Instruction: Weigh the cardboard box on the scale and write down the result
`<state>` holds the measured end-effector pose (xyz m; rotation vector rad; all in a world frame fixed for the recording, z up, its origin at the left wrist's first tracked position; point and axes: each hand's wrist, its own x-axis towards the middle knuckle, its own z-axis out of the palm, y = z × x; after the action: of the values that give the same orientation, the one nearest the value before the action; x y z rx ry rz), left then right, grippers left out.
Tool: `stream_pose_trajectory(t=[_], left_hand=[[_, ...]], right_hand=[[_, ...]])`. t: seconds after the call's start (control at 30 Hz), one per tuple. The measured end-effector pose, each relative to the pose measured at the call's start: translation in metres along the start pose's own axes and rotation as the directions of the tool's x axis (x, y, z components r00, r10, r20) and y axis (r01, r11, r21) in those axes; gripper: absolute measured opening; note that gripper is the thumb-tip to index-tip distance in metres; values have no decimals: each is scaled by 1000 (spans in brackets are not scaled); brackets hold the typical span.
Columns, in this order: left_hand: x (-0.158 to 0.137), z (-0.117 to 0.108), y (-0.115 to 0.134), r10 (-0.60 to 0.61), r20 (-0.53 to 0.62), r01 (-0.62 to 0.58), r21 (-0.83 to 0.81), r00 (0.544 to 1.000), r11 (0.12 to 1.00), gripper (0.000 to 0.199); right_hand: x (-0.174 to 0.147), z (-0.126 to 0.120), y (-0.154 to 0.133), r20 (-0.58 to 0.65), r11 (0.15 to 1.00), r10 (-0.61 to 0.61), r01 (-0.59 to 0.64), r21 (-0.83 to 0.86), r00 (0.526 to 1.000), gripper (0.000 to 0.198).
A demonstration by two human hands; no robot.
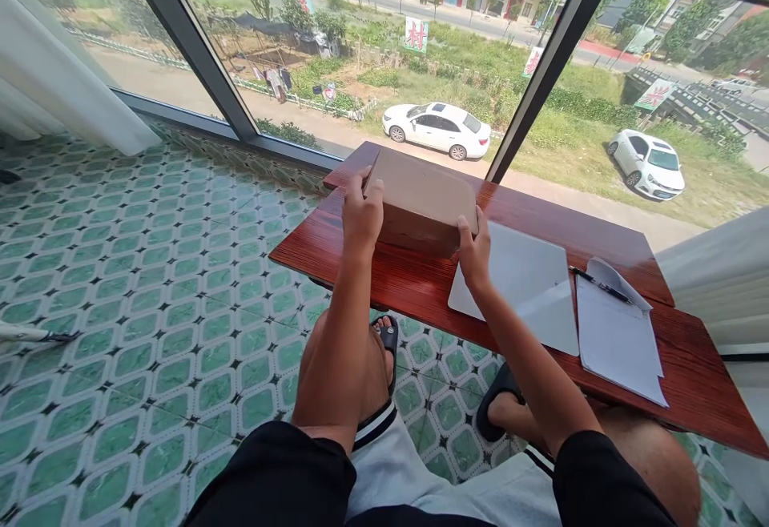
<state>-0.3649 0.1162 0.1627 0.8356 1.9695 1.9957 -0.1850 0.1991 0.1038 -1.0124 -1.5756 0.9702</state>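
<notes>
A brown cardboard box [424,191] is held between my two hands over the left part of the dark red wooden table [414,279]. My left hand [364,205] grips its left end, thumb on the top edge. On the opposite end, my right hand [474,243] is closed around the near right corner. The box looks tilted, and I cannot tell whether its underside touches the table. Just right of it lies a closed silver laptop [522,279], partly behind my right forearm.
White paper sheets [618,335] with a black pen [601,283] on them lie at the table's right. Large windows with a dark frame [534,62] stand behind the table. White curtains [714,271] hang at both sides. Green tiled floor [180,311] extends left.
</notes>
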Motion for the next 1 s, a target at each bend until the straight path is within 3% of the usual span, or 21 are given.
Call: stream_pose_trajectory(t=[0.63,0.8,1.0], left_hand=[[9,-2,-4,-28,31,26,60,999,998,40],[7,-7,2,-46,37,36,231,998,972,45],[6,-12,6,-77,85,18,545,993,838,50]], right_hand=[[-7,-2,7,14,995,-39,40,-88,999,73],[-7,0,6,46,993,-53,58,-105,998,73],[-6,2,1,99,977,-90,108,-184,991,75]])
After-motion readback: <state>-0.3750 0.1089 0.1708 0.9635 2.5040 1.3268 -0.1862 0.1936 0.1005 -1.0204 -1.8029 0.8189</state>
